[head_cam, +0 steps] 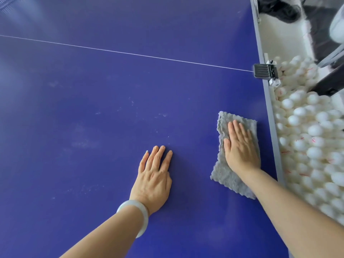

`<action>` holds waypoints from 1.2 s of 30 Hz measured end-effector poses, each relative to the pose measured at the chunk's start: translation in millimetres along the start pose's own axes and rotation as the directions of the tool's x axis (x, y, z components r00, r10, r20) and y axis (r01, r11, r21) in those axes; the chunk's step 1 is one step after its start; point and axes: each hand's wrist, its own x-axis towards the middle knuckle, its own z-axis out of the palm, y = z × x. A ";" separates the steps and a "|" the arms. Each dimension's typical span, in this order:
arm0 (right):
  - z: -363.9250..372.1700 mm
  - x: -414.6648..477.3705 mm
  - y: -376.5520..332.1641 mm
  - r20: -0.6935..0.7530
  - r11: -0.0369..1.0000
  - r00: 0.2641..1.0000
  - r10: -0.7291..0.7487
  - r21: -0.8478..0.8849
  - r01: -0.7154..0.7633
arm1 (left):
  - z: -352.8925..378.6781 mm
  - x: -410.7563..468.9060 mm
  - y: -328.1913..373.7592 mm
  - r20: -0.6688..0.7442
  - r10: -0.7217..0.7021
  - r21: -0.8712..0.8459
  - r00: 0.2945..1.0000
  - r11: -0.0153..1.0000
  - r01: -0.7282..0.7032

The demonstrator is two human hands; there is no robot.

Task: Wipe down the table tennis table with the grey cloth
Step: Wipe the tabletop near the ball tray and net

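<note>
Wiping seems barely begun: the right hand [240, 148] presses flat, fingers straight, on the grey cloth [224, 176] lying on the blue surface [111, 86], the left hand [154, 175] flat left of the cloth, pale smudges [162, 114] beyond it unwiped.

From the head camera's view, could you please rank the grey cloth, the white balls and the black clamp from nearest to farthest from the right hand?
1. grey cloth: directly under the right hand, which presses flat on it.
2. white balls: piled beside it, just past the right edge of the table.
3. black clamp: farther up that edge.
</note>
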 end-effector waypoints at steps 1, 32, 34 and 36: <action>-0.4 6.4 -5.2 -0.001 0.995 0.996 0.094 0.028 -0.094 | -0.2 -0.2 0.2 0.008 -0.006 0.003 1.000 1.000 0.006; 4.1 57.3 38.6 0.008 0.909 0.910 -0.414 0.058 0.413 | 7.4 126.9 60.6 0.040 0.198 -0.009 0.979 0.980 -0.198; -3.0 81.6 67.1 -0.002 0.891 0.892 -0.452 0.050 0.452 | 7.8 128.7 61.2 0.043 0.197 -0.011 0.979 0.980 -0.197; -9.1 120.1 88.7 -0.038 0.965 0.965 -0.260 0.027 0.261 | 11.0 129.5 60.9 0.034 0.197 -0.016 0.980 0.980 -0.196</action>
